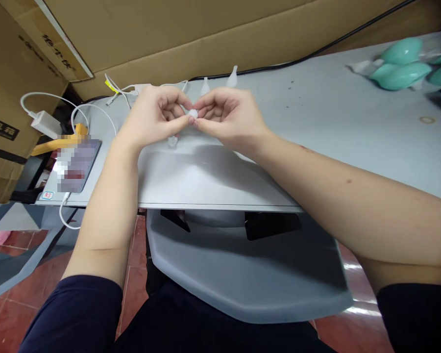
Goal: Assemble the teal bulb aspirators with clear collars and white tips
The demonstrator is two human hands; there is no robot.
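Observation:
Above the grey tabletop (338,113), my left hand (158,113) and my right hand (235,115) meet at the fingertips. Pinched between their thumbs and forefingers is a small white, translucent round piece (193,113); its exact kind cannot be made out. Both hands are closed on it. A small clear piece (173,141) shows just below my left hand, partly hidden by it. Behind my hands stand two whitish tapered nozzle-like pieces (232,77), the left one partly covered by my right hand.
Several teal bulb-shaped objects (402,73) lie at the back right, near a yellowish ring (427,119). A phone (83,164), a white charger (47,125) and white cables sit at the left. Cardboard (191,34) walls the back; a black cable (316,51) runs along it.

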